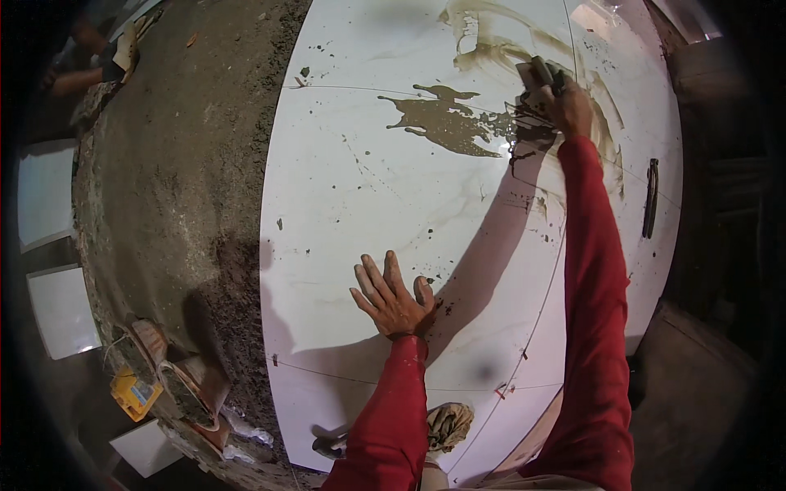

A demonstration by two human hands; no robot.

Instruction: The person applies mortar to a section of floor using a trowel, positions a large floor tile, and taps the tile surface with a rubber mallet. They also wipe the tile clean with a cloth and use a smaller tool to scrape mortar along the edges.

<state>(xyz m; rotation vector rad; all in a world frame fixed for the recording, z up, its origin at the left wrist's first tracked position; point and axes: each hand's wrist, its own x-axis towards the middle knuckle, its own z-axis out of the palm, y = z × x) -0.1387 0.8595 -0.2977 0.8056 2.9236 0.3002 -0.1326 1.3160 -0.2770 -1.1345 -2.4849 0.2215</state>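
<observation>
My left hand (396, 301) lies flat on a white tile (352, 204), its fingers spread and nothing in them. At the far right, my right hand (568, 106) is closed around a grey flat-bladed hand tool (536, 75), partly hidden by the fingers; its exact kind is unclear. Under and beside it, wet grey slurry (454, 127) spreads over the tiles, with thin smears (495, 53) beyond. Red tile spacers (504, 393) sit at a joint near me. A crumpled, dirty cloth (449, 425) lies close to my left forearm.
Rough mortar ground (164, 164) borders the tiles on the left. A dark narrow bar (651, 198) lies at the right. Loose white tiles (61, 311), a yellow box (135, 394) and a worn container (192, 380) are at left. Another person's hand (115, 65) shows far left.
</observation>
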